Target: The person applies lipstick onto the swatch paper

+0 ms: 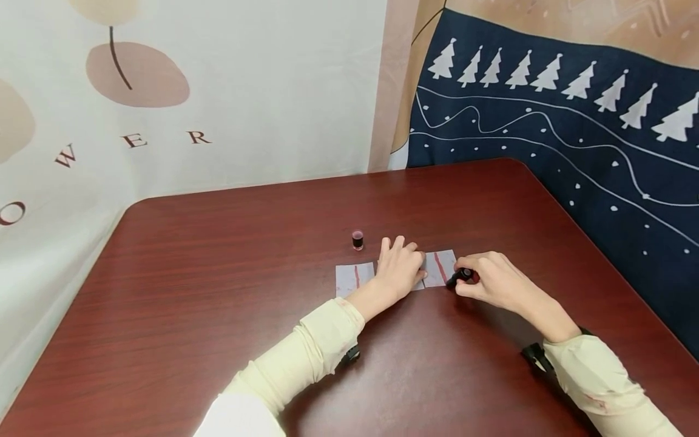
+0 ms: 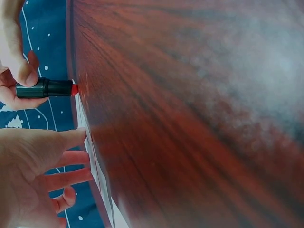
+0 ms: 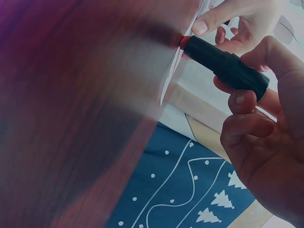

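Red-brown table (image 1: 218, 273); left hand (image 1: 397, 268) — fingers spread, touching pale paper pieces (image 1: 448, 265); right hand (image 1: 498, 280) pinches black lipstick (image 3: 223, 61), red tip at rightmost piece's edge; small dark-bottomed cup (image 1: 357, 241) beyond; probably marking red strokes — next stroke calls for light, steady pressure

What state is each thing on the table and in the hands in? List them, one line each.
Black tube: uncapped, red tip exposed, held by the right hand
Left paper: marked with a red stroke
Right paper: marked with a red stroke
Middle paper: partly covered by the left hand
Small dark-and-clear container: upright; cannot tell if closed
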`<action>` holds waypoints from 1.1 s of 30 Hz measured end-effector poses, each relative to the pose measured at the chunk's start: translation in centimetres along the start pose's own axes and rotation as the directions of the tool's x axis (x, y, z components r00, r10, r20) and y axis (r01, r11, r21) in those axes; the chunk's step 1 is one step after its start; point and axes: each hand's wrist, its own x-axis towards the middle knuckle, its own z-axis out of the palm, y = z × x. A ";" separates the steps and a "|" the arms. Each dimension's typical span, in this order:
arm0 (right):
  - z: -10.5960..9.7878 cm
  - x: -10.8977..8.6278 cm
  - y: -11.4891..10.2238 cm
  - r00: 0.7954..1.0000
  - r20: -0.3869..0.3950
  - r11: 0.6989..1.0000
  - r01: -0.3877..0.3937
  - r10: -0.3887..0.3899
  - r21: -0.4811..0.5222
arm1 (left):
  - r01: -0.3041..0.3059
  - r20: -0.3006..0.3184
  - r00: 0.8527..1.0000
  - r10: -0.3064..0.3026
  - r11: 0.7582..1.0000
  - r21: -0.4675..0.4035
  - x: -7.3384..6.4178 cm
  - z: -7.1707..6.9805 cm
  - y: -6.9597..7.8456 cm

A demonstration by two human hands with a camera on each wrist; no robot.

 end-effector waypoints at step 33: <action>-2.8 -1.1 0.8 0.988 -0.040 0.981 -0.141 0.148 0.135 | 0.002 0.013 1.000 -0.003 1.000 0.006 -0.1 -0.1 0.2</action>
